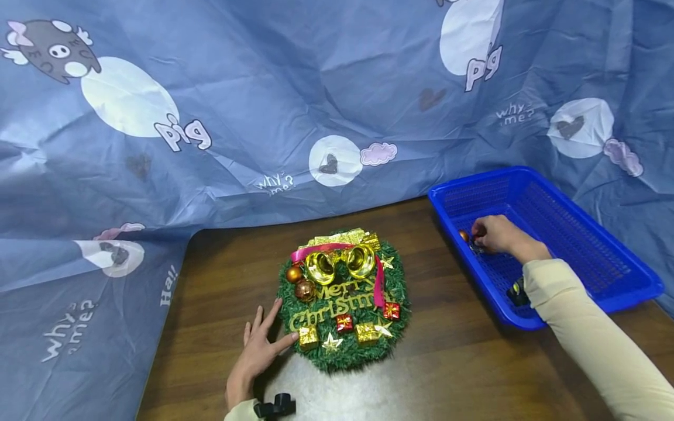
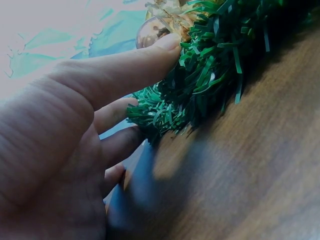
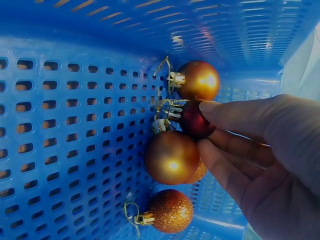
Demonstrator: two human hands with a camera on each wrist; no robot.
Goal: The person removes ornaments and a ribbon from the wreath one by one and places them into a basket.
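Note:
A green Christmas wreath (image 1: 337, 356) lies on the table, bearing gold bells (image 1: 360, 261), gold "Merry Christmas" lettering, stars, small gift boxes and a pink ribbon. At its left edge rests my left hand (image 1: 255, 354), fingers spread and fairly straight; the thumb (image 2: 135, 67) touches the green tinsel. Inside the blue basket (image 1: 590, 234), my right hand (image 1: 500, 234) pinches a dark red bauble (image 3: 196, 120) between thumb and fingertips. Around it in the right wrist view are an orange bauble (image 3: 200, 80), a larger gold-orange one (image 3: 171, 157) and a glittery one (image 3: 172, 211).
The basket stands at the right of the wooden table (image 1: 226, 263), its raised rim around my right hand. A blue printed cloth (image 1: 253, 105) hangs behind the table and down its left side. Each wrist bears a dark camera mount, the left one (image 1: 276, 405) near the table's front.

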